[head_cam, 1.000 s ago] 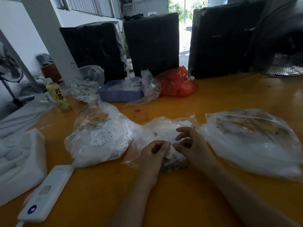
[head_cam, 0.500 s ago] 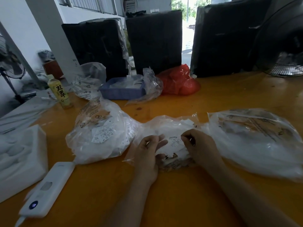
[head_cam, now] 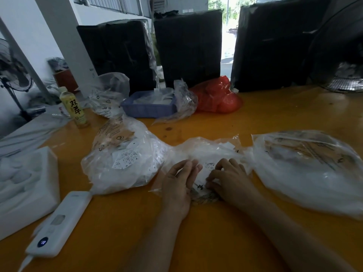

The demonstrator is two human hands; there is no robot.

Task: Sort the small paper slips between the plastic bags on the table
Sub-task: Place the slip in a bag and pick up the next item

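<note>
Slips of white paper with small black print show through the middle plastic bag [head_cam: 208, 154], which lies flat and crumpled at the near centre of the orange table [head_cam: 275, 114]. The left hand [head_cam: 179, 185] rests on that bag's left part, fingers nearly straight and pressing the film down. The right hand [head_cam: 230, 178] sits just beside it, fingers curled and pinching at a paper slip [head_cam: 211, 173] on the bag. To the left a fuller bag of slips [head_cam: 125, 161] bulges, touching the middle bag; to the right lies a wide, flatter clear bag [head_cam: 306, 169].

Around them, the orange tabletop carries a white power bank [head_cam: 59, 224] near the left edge, a white foam tray [head_cam: 23, 185] beside it, a yellow drink bottle [head_cam: 74, 108], a blue basket [head_cam: 147, 107] and a red bag [head_cam: 218, 97] farther back. Three black wrapped bundles [head_cam: 188, 48] stand behind, with daylight between them, and a fan [head_cam: 345, 55] sits at far right.

Against half a second ago, the left hand's fingers have flattened out over the bag, and the right hand has drawn in closer to the left, now working lower on the slips. The bags themselves lie as they did.
</note>
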